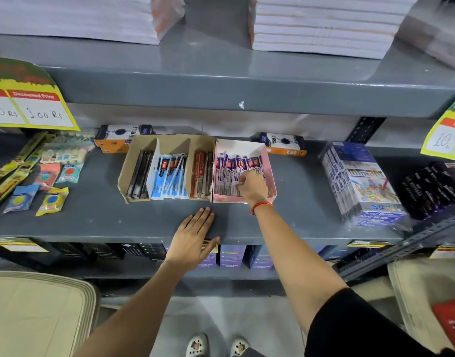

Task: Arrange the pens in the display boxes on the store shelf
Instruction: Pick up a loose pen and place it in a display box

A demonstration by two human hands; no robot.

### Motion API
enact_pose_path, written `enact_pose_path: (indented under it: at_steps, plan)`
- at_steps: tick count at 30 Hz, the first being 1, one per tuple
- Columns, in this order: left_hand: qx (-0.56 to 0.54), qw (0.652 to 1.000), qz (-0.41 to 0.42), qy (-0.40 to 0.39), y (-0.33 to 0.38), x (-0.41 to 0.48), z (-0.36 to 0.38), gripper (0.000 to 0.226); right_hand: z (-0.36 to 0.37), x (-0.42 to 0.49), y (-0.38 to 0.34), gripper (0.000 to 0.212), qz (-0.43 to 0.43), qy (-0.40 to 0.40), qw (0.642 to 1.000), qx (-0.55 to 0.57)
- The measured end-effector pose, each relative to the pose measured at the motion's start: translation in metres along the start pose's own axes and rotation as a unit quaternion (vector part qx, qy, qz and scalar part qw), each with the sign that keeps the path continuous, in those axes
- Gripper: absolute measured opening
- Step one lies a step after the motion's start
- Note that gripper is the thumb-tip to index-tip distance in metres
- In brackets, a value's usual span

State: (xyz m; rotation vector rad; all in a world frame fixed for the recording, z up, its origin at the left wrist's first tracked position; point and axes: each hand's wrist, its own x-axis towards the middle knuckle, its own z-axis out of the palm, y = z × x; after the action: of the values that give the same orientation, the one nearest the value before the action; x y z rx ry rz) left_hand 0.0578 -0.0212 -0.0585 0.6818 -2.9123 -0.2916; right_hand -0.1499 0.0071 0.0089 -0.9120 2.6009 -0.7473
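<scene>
On the grey shelf (92, 217) a brown cardboard display box (123, 176) holds black pens (140, 176), blue-packed pens (169, 179) and red pens (200, 173) in separate compartments. Beside it on the right stands a pink display box (271, 171) filled with purple-and-white packed pens (226, 173). My right hand (252, 188) reaches into the pink box, fingers curled on the packed pens at its right side. My left hand (193, 238) lies flat and open on the shelf's front edge, below the boxes, holding nothing.
Orange-and-black boxes (115, 137) stand behind the display boxes. Loose eraser and sharpener packs (51, 199) lie at the left, and a wrapped bundle of colour pencil boxes (360, 181) at the right. Paper stacks (321, 24) fill the upper shelf. Yellow price signs (28, 99) hang from its edge.
</scene>
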Motion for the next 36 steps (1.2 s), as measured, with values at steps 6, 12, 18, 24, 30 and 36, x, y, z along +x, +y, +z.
enact_pose_path:
  at_steps: [6, 12, 18, 24, 30, 36]
  plan:
    - [-0.006, 1.000, -0.009, 0.007, 0.000, 0.002, 0.002, 0.070, -0.003, 0.000, 0.009, 0.027, -0.047, -0.006, 0.996, -0.070]
    - [-0.048, 0.995, 0.041, 0.076, 0.015, 0.016, -0.009, 0.059, -0.006, 0.005, 0.011, 0.028, -0.042, -0.069, 0.993, -0.090]
    - [-0.050, 0.985, 0.079, 0.142, 0.043, 0.076, -0.041, 0.049, -0.017, 0.009, 0.020, 0.026, -0.049, -0.049, 0.995, -0.065]
    - [0.063, 0.995, -0.022, -0.070, 0.057, 0.120, -0.053, 0.043, -0.024, 0.003, 0.028, 0.027, -0.039, -0.105, 0.990, -0.082]
    - [0.091, 0.991, -0.011, -0.100, 0.058, 0.124, -0.053, 0.040, -0.030, 0.005, 0.029, 0.026, -0.056, -0.145, 0.982, -0.104]
    - [-0.042, 0.994, 0.077, 0.063, 0.046, 0.087, -0.058, 0.034, -0.025, -0.012, 0.023, 0.031, -0.094, 0.021, 0.995, -0.025]
